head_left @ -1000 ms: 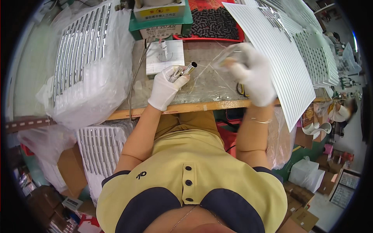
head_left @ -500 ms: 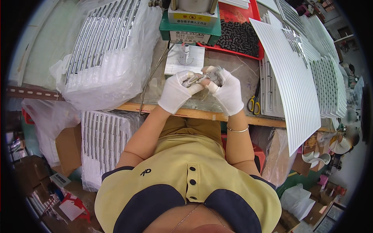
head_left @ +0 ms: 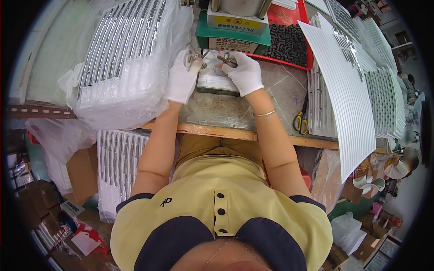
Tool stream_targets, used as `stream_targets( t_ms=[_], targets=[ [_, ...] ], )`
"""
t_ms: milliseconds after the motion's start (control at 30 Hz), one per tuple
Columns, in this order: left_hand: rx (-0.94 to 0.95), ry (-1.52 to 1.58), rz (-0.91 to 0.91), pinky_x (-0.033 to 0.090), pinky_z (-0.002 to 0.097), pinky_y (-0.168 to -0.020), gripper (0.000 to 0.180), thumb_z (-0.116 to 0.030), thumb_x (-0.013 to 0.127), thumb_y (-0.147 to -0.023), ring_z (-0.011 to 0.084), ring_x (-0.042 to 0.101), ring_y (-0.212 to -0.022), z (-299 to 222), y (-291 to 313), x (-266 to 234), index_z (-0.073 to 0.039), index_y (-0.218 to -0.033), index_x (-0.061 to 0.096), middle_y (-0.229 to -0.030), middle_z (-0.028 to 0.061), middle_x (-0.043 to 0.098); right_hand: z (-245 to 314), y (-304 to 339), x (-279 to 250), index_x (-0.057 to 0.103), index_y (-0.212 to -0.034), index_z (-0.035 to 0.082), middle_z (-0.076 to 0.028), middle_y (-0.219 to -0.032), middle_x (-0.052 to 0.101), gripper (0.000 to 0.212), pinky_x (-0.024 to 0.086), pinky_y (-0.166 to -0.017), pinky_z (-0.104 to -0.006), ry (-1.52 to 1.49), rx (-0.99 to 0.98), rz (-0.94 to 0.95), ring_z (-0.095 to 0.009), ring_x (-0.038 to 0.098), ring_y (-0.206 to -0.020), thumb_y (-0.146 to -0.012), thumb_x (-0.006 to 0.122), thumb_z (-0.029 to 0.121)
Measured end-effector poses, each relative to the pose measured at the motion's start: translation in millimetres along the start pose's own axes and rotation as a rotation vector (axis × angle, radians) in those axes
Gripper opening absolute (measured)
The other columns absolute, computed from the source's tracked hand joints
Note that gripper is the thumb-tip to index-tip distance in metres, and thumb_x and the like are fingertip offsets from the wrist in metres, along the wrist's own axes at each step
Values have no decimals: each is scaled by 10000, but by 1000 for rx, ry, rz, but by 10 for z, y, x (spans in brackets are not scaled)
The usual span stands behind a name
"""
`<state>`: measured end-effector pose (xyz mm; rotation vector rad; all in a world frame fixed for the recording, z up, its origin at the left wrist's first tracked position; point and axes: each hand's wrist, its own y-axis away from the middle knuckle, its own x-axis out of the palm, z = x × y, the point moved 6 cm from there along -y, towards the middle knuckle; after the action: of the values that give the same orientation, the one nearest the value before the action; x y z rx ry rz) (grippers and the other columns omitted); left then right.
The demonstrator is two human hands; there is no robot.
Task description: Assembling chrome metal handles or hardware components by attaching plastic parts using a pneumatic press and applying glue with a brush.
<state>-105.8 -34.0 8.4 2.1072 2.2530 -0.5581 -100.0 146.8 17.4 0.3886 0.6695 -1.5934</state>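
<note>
Both my hands wear white gloves with some fingertips bare. My left hand (head_left: 182, 77) is closed around small shiny metal pieces (head_left: 194, 60), left of a pale metal base plate (head_left: 219, 82). On the plate's right side, my right hand (head_left: 246, 74) pinches a short rod-like metal piece (head_left: 226, 61) over the plate, close to where the upright post stood visible before. My fingers partly hide that post, so I cannot tell whether the piece touches it. Directly behind rises a press with a green and white body (head_left: 233, 36).
A red tray (head_left: 310, 49) of small black parts (head_left: 287, 44) is at the back right. Yellow-handled scissors (head_left: 300, 123) lie near white ridged sheets (head_left: 346, 108). To the left, chrome rods (head_left: 122, 40) rest in a plastic-wrapped stack. A wooden edge (head_left: 217, 131) borders the bench.
My hands were together in front of the plate, handling metal pieces. They have parted and moved forward, the left beside the plate and the right over it. The view has shifted slightly.
</note>
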Motion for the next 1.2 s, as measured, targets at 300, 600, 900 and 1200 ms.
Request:
stream_targets(
  t_ms=[300,600,900,1200],
  targets=[
    [-364,554,329,306,156,-389,285,-252,535,-929,61,513,-526,-121,617,104,-20,-1089,493,-788,49,606,-9,232,-33,590,-1090,-10,-81,-833,668,442,492,-671,-248,-35,18,-28,-95,608,-700,-720,755,169],
    [-301,365,523,338,203,-483,160,-134,672,-815,55,445,-556,-359,940,423,-32,-859,557,-759,14,604,250,895,-369,639,-1001,-1,-18,-846,613,288,430,-638,-220,-717,194,175,-58,500,-703,-813,698,210],
    [22,-131,219,439,295,-574,242,-158,723,-761,126,526,-621,-517,1022,491,-10,-822,542,-715,60,584,214,1021,-498,628,-924,-4,-5,-734,580,201,420,-593,-215,-434,244,-27,-56,490,-655,-816,669,161],
    [-410,388,444,328,166,-457,308,-273,526,-914,55,502,-615,-393,993,491,3,-1047,556,-798,44,612,-146,1136,-646,500,-1152,-23,-9,-769,536,262,385,-563,-207,-1129,428,77,-69,455,-606,-928,471,109]
  ],
)
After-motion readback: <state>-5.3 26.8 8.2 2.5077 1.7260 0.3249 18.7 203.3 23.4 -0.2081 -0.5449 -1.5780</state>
